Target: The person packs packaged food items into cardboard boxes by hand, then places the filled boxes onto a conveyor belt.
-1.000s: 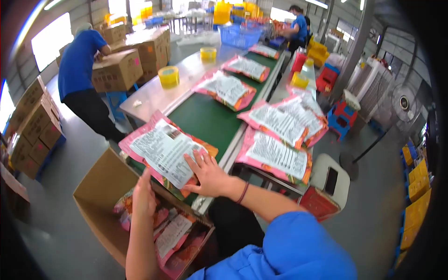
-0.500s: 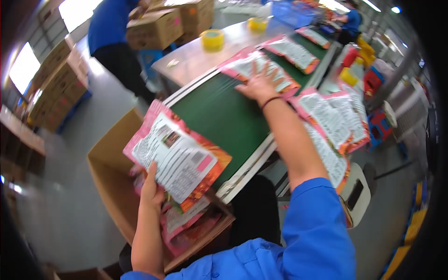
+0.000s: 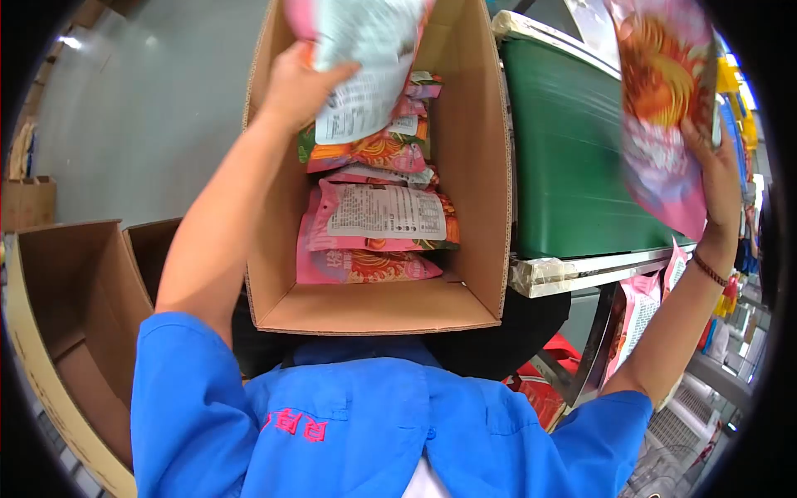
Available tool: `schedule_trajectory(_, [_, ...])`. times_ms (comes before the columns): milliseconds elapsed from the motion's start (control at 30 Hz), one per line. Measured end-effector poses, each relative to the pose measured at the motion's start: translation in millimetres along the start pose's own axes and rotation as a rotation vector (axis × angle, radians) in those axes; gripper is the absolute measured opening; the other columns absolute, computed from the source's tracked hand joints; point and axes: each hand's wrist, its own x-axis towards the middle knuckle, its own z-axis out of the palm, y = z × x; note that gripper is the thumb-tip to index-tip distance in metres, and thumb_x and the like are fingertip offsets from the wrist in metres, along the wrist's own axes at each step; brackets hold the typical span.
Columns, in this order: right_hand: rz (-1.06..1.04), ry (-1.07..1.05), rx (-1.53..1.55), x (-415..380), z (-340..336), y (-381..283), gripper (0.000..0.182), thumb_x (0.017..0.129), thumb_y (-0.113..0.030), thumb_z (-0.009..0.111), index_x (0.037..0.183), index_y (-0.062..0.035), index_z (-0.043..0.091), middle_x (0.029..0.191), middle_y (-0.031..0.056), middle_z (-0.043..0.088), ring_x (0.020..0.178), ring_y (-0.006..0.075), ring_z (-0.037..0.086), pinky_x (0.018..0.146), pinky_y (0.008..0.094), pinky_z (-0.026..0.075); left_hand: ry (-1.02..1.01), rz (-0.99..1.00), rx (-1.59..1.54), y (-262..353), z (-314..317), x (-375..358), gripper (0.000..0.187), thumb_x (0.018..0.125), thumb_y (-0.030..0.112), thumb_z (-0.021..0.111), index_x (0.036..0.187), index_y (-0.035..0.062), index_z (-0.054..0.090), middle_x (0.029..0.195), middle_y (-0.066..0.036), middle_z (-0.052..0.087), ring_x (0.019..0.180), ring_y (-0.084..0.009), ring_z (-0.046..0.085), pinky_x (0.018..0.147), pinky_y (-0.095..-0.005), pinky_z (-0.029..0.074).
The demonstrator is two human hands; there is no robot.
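Note:
My left hand (image 3: 300, 90) grips a pink and white food bag (image 3: 365, 75) by its side, back label facing up, over the far part of an open cardboard box (image 3: 378, 314). The bag is slightly blurred. Inside the box, several similar pink food bags (image 3: 386, 214) lie in overlapping layers, some label side up. My right hand (image 3: 716, 174) holds another food bag (image 3: 664, 91) by its edge, the noodle picture showing. This bag hangs above the right side of the green conveyor belt (image 3: 564, 149).
The belt's metal frame (image 3: 581, 270) runs close along the box's right side. More pink bags (image 3: 639, 311) sit beneath my right forearm. Other open cardboard boxes (image 3: 79, 274) stand at the left on the grey floor (image 3: 141, 108). A red item (image 3: 544, 390) lies low beside my legs.
My view has turned down onto the box. My right hand, earlier flat on a bag on the belt, now holds a bag raised. My left hand's bag has moved over the box.

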Motion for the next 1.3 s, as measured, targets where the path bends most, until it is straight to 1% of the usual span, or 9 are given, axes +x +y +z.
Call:
schedule_trajectory(67, [-0.090, -0.070, 0.056, 0, 45, -57, 0.035, 0.089, -0.014, 0.063, 0.121, -0.0014, 0.058, 0.109, 0.0075, 0.065, 0.098, 0.0134, 0.062, 0.087, 0.0282, 0.048, -0.003, 0.427, 0.757, -42, 15, -7, 0.033, 0.073, 0.020, 0.077, 0.102, 0.0104, 0.067, 0.094, -0.016, 0.069, 0.085, -0.0309, 0.068, 0.077, -0.0396, 0.053])
schedule_trajectory(167, [-0.318, -0.243, -0.066, 14, 130, -104, 0.029, 0.089, -0.012, 0.062, 0.116, -0.0011, 0.060, 0.104, 0.0072, 0.066, 0.094, 0.0139, 0.062, 0.082, 0.0290, 0.049, -0.801, 0.086, 1.604, -141, 44, -51, 0.028, 0.088, 0.014, 0.054, 0.112, 0.0191, 0.066, 0.104, -0.012, 0.069, 0.094, -0.0319, 0.067, 0.079, -0.0415, 0.055])
schedule_trajectory(333, [-0.580, -0.047, -0.218, -11, 331, -38, 0.038, 0.082, -0.011, 0.060, 0.120, -0.0111, 0.061, 0.102, 0.0179, 0.068, 0.090, 0.0300, 0.067, 0.074, 0.0417, 0.054, -0.958, -0.239, 1.350, -112, 57, -103, 0.034, 0.086, 0.009, 0.052, 0.120, 0.0059, 0.058, 0.113, -0.021, 0.064, 0.105, -0.0317, 0.063, 0.089, -0.0429, 0.050])
schedule_trajectory(400, [-0.370, -0.369, -0.630, -38, 383, 5, 0.032, 0.086, -0.020, 0.054, 0.116, -0.0128, 0.063, 0.100, 0.0141, 0.067, 0.087, 0.0306, 0.067, 0.081, 0.0465, 0.051, -0.768, 0.115, 1.219, -190, 38, -112, 0.046, 0.086, 0.012, 0.052, 0.132, 0.0065, 0.046, 0.120, -0.023, 0.060, 0.111, -0.0371, 0.059, 0.093, -0.0445, 0.047])
schedule_trajectory(500, [0.048, -0.648, -0.648, -98, 442, 87, 0.060, 0.094, -0.037, 0.047, 0.150, -0.0290, 0.027, 0.154, 0.0185, 0.025, 0.129, 0.0367, 0.045, 0.103, 0.0571, 0.035, -0.906, -0.258, 1.123, -121, 45, -111, 0.060, 0.085, 0.021, 0.057, 0.140, 0.0094, 0.039, 0.128, -0.025, 0.055, 0.114, -0.0404, 0.056, 0.096, -0.0467, 0.044])
schedule_trajectory(667, [0.073, -0.745, -0.389, -64, 353, -7, 0.060, 0.085, -0.033, 0.061, 0.138, -0.0110, 0.043, 0.143, 0.0162, 0.044, 0.127, 0.0311, 0.049, 0.104, 0.0570, 0.033, -1.094, -0.293, 0.939, -34, 53, -76, 0.041, 0.080, 0.019, 0.066, 0.118, 0.0053, 0.060, 0.109, -0.015, 0.065, 0.108, -0.0258, 0.060, 0.089, -0.0370, 0.050])
schedule_trajectory(833, [-0.462, 0.287, -0.234, -143, 135, -86, 0.051, 0.077, -0.015, 0.068, 0.125, -0.0049, 0.055, 0.125, 0.0182, 0.056, 0.119, 0.0353, 0.051, 0.101, 0.0452, 0.040, -0.957, -0.422, 0.056, 64, 77, -45, 0.021, 0.093, 0.014, 0.057, 0.111, 0.0034, 0.062, 0.102, -0.004, 0.067, 0.101, -0.0187, 0.064, 0.084, -0.0291, 0.054])
schedule_trajectory(1067, [0.289, 0.665, -0.767, -257, -75, 110, 0.081, 0.077, -0.040, 0.074, 0.142, -0.0069, 0.040, 0.140, 0.0308, 0.040, 0.131, 0.0456, 0.038, 0.108, 0.0490, 0.033, -0.722, -0.409, -0.585, 121, 204, -55, 0.031, 0.095, 0.026, 0.061, 0.108, -0.0015, 0.058, 0.101, -0.012, 0.066, 0.101, -0.0263, 0.066, 0.084, -0.0335, 0.056])
schedule_trajectory(1300, [1.000, 0.273, -0.802, -244, -91, 154, 0.079, 0.089, -0.038, 0.056, 0.153, -0.0202, 0.014, 0.148, 0.0360, 0.020, 0.134, 0.0598, 0.019, 0.107, 0.0652, 0.024, -0.546, -0.473, -0.374, 121, 329, -41, 0.060, 0.082, 0.035, 0.076, 0.114, -0.0100, 0.052, 0.112, -0.025, 0.058, 0.103, -0.0330, 0.063, 0.080, -0.0359, 0.058])
